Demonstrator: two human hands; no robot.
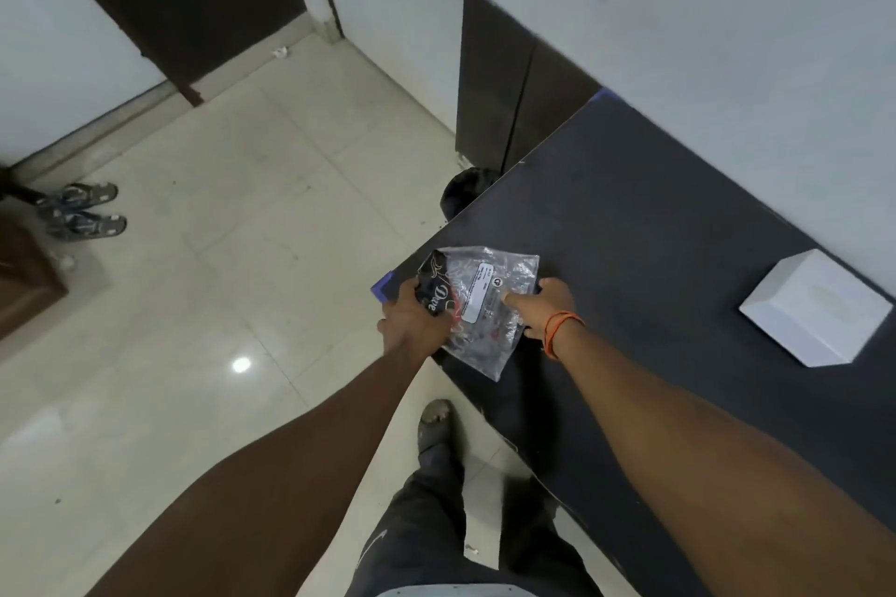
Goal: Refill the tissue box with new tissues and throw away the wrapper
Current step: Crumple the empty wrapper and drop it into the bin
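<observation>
A flat, clear plastic wrapper (489, 301) with a black printed panel and a white label lies over the near left corner of the dark table (654, 218). My left hand (412, 320) grips its black left edge. My right hand (543, 305), with an orange thread band on the wrist, holds its right edge, thumb on top. The white tissue box (819, 310) stands at the right of the table near the wall, apart from both hands.
A black-lined bin (465, 196) stands on the floor beyond the table's left edge, partly hidden by the table. A dark cabinet (509, 92) stands against the wall behind it. Sandals (82, 211) lie at far left on the tiled floor. My foot (434, 424) is beside the table.
</observation>
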